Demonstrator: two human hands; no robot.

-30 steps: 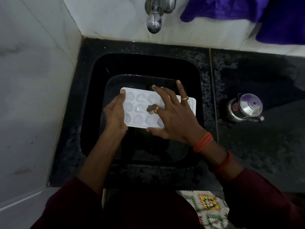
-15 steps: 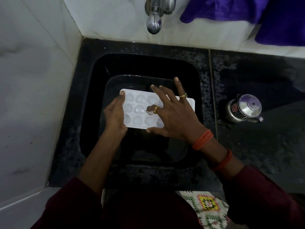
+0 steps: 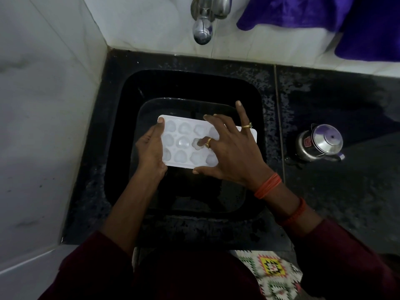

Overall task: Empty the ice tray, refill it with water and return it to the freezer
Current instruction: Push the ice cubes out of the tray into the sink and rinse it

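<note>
A white ice tray (image 3: 186, 146) with rounded cells is held level over a black sink (image 3: 190, 85). Frozen pieces show in several cells. My left hand (image 3: 150, 146) grips the tray's left end, thumb along its top edge. My right hand (image 3: 229, 148) lies spread over the tray's right half, thumb under the near edge and index finger bent down into a middle cell. The tray's right cells are hidden beneath that hand.
A chrome tap (image 3: 203, 22) juts from the tiled wall above the sink's back. On the black counter to the right stands a small steel jug (image 3: 320, 144). Purple cloth (image 3: 324, 18) hangs at the top right. White tiled wall runs along the left.
The tray and both hands have stayed in nearly the same place. My right fingers have shifted slightly over the cells.
</note>
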